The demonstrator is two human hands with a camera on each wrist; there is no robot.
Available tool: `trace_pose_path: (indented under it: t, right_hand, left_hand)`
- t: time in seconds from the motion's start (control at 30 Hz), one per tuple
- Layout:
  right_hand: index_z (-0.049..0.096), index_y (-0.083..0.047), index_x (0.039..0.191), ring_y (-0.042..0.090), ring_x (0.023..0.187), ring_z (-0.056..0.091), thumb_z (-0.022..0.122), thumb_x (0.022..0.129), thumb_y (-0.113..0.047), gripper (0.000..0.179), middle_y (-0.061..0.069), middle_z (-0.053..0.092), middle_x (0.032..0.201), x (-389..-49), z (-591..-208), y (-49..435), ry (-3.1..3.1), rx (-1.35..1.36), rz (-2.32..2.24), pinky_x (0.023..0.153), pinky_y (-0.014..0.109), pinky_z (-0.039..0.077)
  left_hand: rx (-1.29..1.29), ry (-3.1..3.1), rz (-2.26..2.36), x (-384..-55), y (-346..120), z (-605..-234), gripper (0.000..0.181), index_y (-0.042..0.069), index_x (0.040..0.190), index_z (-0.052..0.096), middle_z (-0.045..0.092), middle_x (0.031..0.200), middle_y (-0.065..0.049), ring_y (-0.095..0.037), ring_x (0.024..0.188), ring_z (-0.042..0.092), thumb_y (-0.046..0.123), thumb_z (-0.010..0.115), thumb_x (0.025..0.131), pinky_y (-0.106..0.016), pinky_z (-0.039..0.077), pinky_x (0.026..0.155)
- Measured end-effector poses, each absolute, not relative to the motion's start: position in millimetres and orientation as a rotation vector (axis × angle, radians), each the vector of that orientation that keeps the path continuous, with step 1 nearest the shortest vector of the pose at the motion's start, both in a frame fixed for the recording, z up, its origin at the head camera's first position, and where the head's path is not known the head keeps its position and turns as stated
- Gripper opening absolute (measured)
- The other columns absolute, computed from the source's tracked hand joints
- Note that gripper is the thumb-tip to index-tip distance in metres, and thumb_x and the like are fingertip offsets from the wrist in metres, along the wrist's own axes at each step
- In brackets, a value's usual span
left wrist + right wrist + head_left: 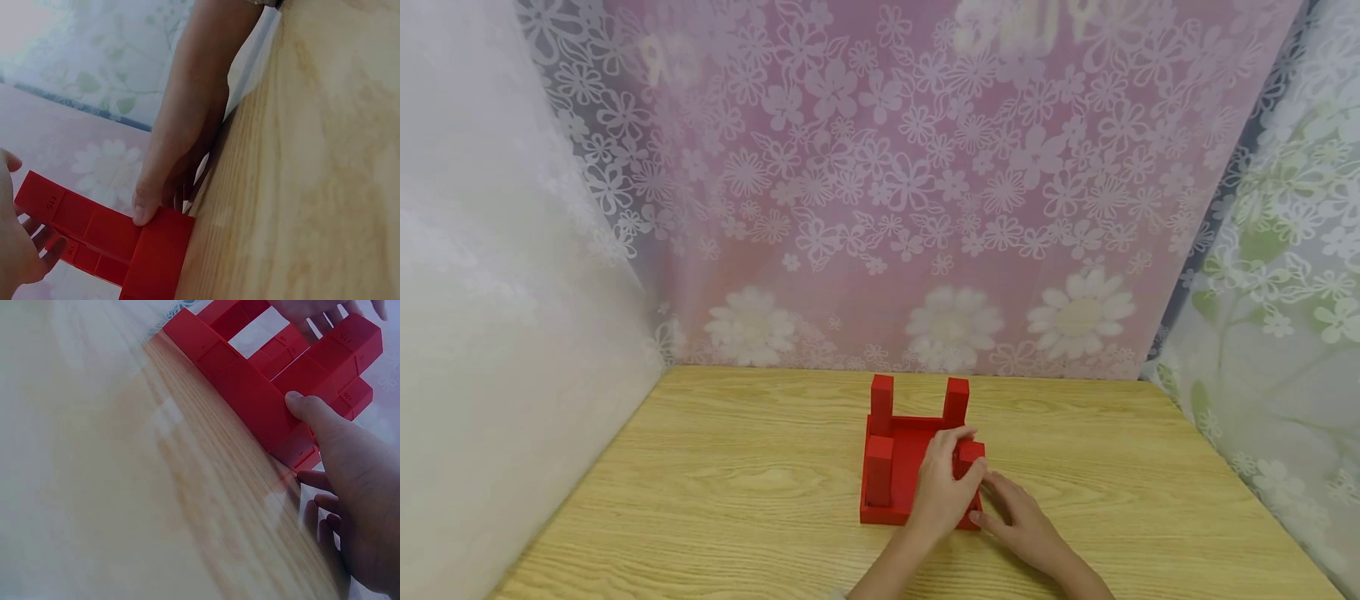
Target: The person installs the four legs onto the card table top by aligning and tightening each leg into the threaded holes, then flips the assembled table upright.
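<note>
A red square base (914, 512) with a raised rim stands on the table, with several upright red posts at its corners. My left hand (942, 492) is at the near-right post (972, 452), its fingers reaching behind it. In the left wrist view the thumb of this hand stands apart from the post, which bears the marking 115. My right hand (1030, 527) holds the base's near-right corner. In the right wrist view its thumb (306, 406) presses the base wall near the foot of the post, while the fingers (319, 481) curl at the adjoining side.
The wood-grain table (737, 500) extends around the red base. A pink flowered curtain (880, 208) hangs along the far edge, a whitish sheet (497, 292) on the left and a leaf-patterned sheet (1277, 358) on the right.
</note>
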State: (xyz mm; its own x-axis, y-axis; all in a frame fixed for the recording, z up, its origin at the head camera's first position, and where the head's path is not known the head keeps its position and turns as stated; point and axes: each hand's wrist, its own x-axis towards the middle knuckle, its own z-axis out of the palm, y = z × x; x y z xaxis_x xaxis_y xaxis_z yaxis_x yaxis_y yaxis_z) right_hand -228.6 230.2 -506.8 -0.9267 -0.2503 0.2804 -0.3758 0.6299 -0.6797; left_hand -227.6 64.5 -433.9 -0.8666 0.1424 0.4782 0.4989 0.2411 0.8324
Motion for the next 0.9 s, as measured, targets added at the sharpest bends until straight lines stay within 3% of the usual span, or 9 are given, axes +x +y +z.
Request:
trace_pose_path:
  t: [0.13, 0.3, 0.73, 0.9]
  right_hand:
    - [0.042, -0.012, 0.139, 0.038, 0.125, 0.035, 0.068, 0.081, -0.04, 0.069, 0.012, 0.042, 0.137, -228.1, -506.1, 230.5, -2.695, 0.522, 1.181, 0.095, 0.062, 0.027]
    - [0.043, -0.008, 0.138, 0.041, 0.123, 0.036, 0.066, 0.083, -0.038, 0.067, 0.016, 0.043, 0.136, -227.5, -505.1, 230.5, -2.685, 0.539, 1.155, 0.093, 0.064, 0.027]
    - [0.046, -0.014, 0.135, 0.037, 0.123, 0.037, 0.066, 0.083, -0.039, 0.061, 0.011, 0.047, 0.133, -228.3, -506.1, 230.5, -2.688, 0.531, 1.16, 0.094, 0.064, 0.025]
    - [0.047, -0.009, 0.134, 0.038, 0.122, 0.037, 0.066, 0.083, -0.038, 0.062, 0.013, 0.048, 0.131, -228.1, -505.8, 230.2, -2.687, 0.524, 1.145, 0.094, 0.063, 0.025]
  left_hand:
    - [-0.496, -2.183, -1.712, -224.7, 67.5, -437.4, 0.045, 0.019, 0.12, 0.047, 0.05, 0.112, 0.009, -0.01, 0.102, 0.048, 0.037, 0.066, 0.083, -0.032, 0.044, 0.086]
    - [-0.426, -2.146, -1.751, -223.5, 69.4, -440.1, 0.042, 0.019, 0.114, 0.047, 0.049, 0.106, 0.01, -0.01, 0.095, 0.05, 0.033, 0.07, 0.082, -0.028, 0.047, 0.08]
    - [-0.532, -2.15, -1.741, -228.4, 64.0, -443.4, 0.029, 0.021, 0.115, 0.058, 0.051, 0.108, 0.01, -0.008, 0.09, 0.052, 0.017, 0.061, 0.086, -0.024, 0.047, 0.074]
    - [-0.564, -2.164, -1.715, -230.8, 63.2, -443.0, 0.03, 0.022, 0.112, 0.062, 0.053, 0.106, 0.011, -0.008, 0.092, 0.051, 0.009, 0.054, 0.086, -0.028, 0.046, 0.077]
